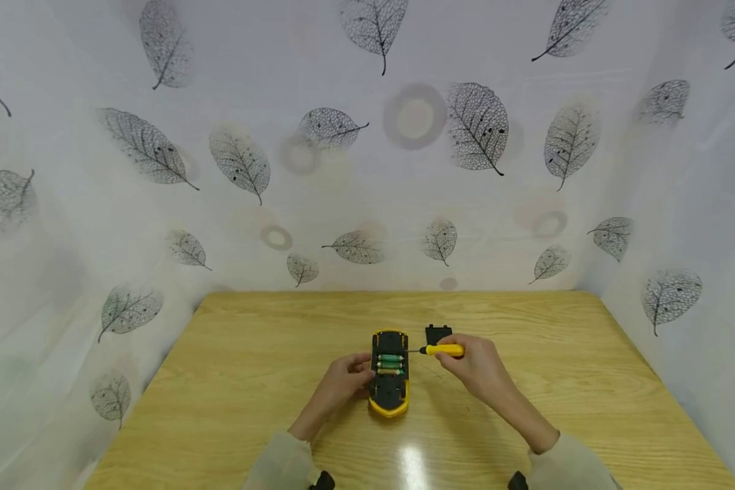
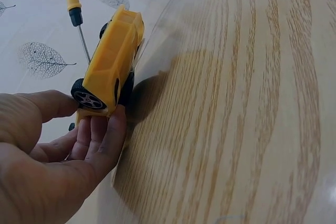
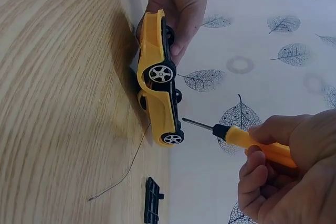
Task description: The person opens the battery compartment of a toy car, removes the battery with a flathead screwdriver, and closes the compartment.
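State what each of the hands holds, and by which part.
Left hand: the upturned toy car, by its side. Right hand: the screwdriver, by its yellow handle.

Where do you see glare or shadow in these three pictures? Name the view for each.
Head view: a white patch of glare on the wooden table, at the picture's bottom edge below the toy car; left wrist view: a dark shadow on the wood beside the car; right wrist view: a shadow on the wood beside the car too.

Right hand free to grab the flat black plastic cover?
Probably not: the right hand grips the yellow-handled screwdriver, though the black plastic cover lies close by on the wood-grain table.
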Motion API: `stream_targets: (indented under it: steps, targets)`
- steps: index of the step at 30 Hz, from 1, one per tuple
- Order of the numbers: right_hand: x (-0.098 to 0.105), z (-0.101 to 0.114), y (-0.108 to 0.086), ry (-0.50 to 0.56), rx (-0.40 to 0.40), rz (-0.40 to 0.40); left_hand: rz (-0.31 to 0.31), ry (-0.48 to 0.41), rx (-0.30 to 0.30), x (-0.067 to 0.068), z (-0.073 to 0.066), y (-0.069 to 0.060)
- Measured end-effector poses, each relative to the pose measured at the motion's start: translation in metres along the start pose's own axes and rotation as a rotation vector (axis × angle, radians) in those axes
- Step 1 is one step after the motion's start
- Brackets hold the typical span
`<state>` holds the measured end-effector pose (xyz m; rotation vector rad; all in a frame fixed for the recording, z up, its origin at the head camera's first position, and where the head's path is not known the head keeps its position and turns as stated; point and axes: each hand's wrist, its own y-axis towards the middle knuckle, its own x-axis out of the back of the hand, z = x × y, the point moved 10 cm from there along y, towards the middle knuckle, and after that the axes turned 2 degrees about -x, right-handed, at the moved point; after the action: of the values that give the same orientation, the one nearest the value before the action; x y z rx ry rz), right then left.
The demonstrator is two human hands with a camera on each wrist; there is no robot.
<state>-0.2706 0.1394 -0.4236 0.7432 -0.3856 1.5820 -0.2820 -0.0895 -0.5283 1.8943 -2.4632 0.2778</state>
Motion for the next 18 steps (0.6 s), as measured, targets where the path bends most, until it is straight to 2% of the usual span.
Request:
stream_targets:
  steps: [18]
  targets:
    - [-0.011,0.013,0.014,-0.025,0.031,0.052,-0.009,0.0,-0.018,-0.002,-0.005,-0.002]
